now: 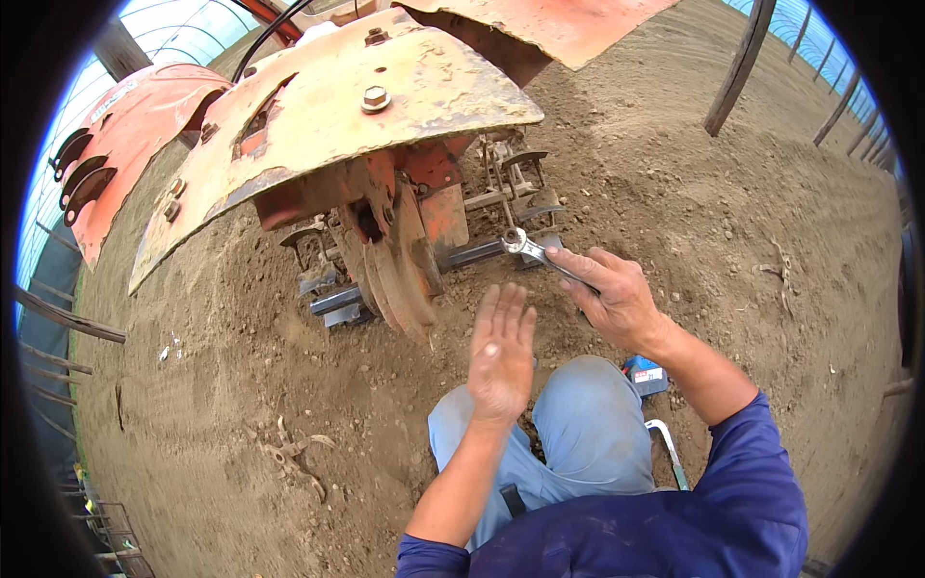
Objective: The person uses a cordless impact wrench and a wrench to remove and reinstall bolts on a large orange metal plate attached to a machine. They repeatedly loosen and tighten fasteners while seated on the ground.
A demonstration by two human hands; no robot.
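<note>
Loose brown soil [217,395] fills a plastic-covered tunnel [188,29]; before a rotary tiller [443,87], the right hand [617,297] grips a wrench [528,249] by its shank, seemingly keeping its head free beside the tine assembly [511,183]; the left hand [502,361] is spread, palm up, a pale spot or small object on it, I cannot tell which; a white label [649,375] marks a blue battery pack [660,387].

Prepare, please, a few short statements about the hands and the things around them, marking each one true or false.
1. The right hand holds a metal wrench. True.
2. The left hand is clenched into a fist. False: it is open.
3. A large bolt sits on top of the yellowish cover. True.
4. The trousers are red. False: they are blue.
5. A dark, partly blue device lies to the right of the trousers. True.
</note>
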